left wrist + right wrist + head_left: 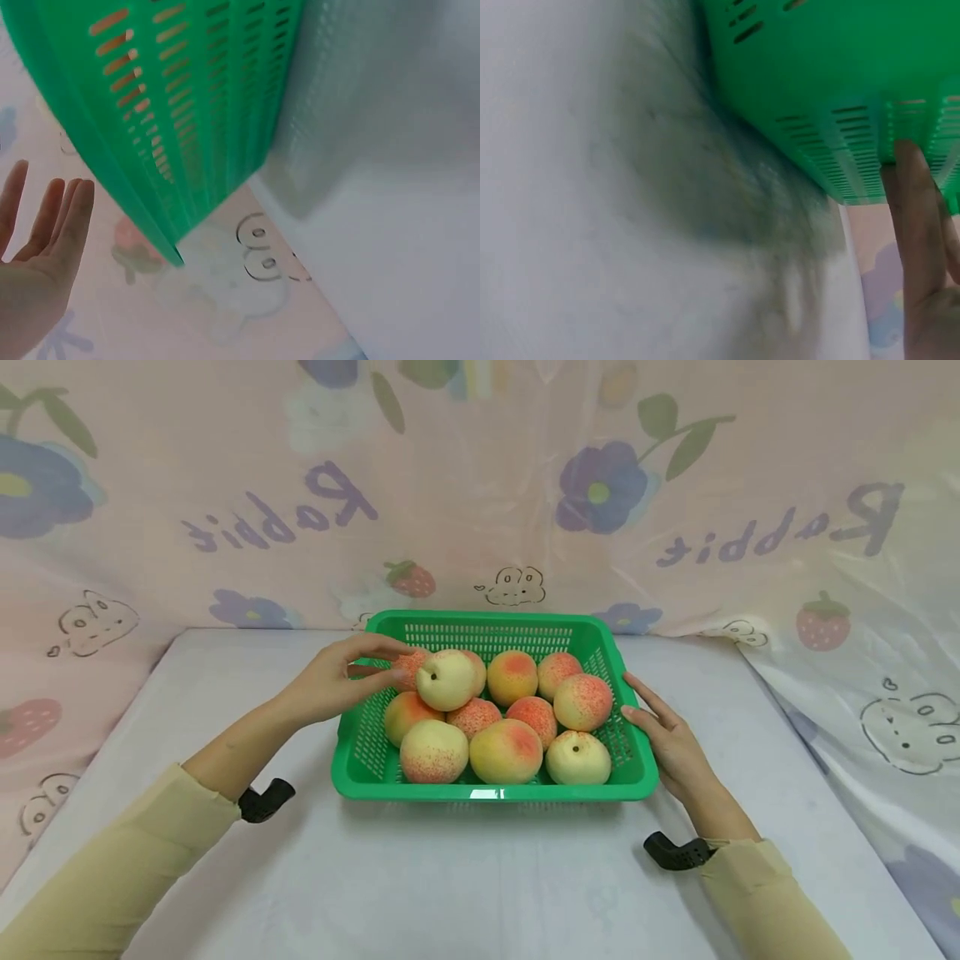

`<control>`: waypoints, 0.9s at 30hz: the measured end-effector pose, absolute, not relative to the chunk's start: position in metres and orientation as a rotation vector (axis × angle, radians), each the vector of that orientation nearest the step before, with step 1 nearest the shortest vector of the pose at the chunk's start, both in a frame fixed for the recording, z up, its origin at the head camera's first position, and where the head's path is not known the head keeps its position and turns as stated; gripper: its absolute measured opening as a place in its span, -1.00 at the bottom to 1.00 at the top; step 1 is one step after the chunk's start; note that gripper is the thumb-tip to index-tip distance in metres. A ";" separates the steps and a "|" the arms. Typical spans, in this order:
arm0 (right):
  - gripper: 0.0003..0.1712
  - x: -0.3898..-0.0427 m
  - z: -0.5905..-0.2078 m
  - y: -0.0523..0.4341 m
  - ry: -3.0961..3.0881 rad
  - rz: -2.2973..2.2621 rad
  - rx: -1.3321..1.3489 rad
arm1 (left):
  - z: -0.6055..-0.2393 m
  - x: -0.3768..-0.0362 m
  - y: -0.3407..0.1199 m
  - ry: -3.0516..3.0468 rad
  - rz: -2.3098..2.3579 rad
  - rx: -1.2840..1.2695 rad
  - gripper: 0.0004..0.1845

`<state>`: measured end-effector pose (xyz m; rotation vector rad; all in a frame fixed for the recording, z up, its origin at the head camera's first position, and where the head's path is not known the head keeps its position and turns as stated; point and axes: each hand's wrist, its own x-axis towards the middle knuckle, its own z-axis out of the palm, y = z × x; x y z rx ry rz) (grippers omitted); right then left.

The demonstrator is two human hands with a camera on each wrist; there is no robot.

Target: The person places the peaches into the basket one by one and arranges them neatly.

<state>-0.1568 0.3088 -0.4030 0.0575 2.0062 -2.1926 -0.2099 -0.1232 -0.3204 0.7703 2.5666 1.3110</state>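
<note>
A green plastic basket (487, 792) holds several peaches, some yellow with a red blush, some pale and red-speckled. My left hand (348, 677) reaches over its left rim, fingers extended and thumb apart, fingertips right at a red-speckled peach (409, 670). Beside that fruit a pale peach (448, 681) sits higher than the others. In the left wrist view the same hand (45, 262) shows straight fingers beyond the rim. At the right rim, my right hand (671, 743) grips the basket with thumb and forefinger over the edge; straight fingers (919, 217) lie against the slotted wall.
The basket stands on a white-covered table (450, 877). Behind it hangs a pink curtain (465, 485) printed with rabbits, flowers and strawberries. Black wrist mounts (266, 802) stick out near both sleeve cuffs.
</note>
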 end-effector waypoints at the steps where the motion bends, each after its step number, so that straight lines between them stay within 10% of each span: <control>1: -0.31 -0.157 -0.402 0.309 2.006 -2.184 0.057 | -0.321 -0.209 -0.127 2.572 1.329 0.757 -0.63; 27: -0.30 -0.161 -0.378 0.322 2.409 -1.849 0.130 | -0.347 -0.192 -0.158 2.895 1.477 0.617 -0.70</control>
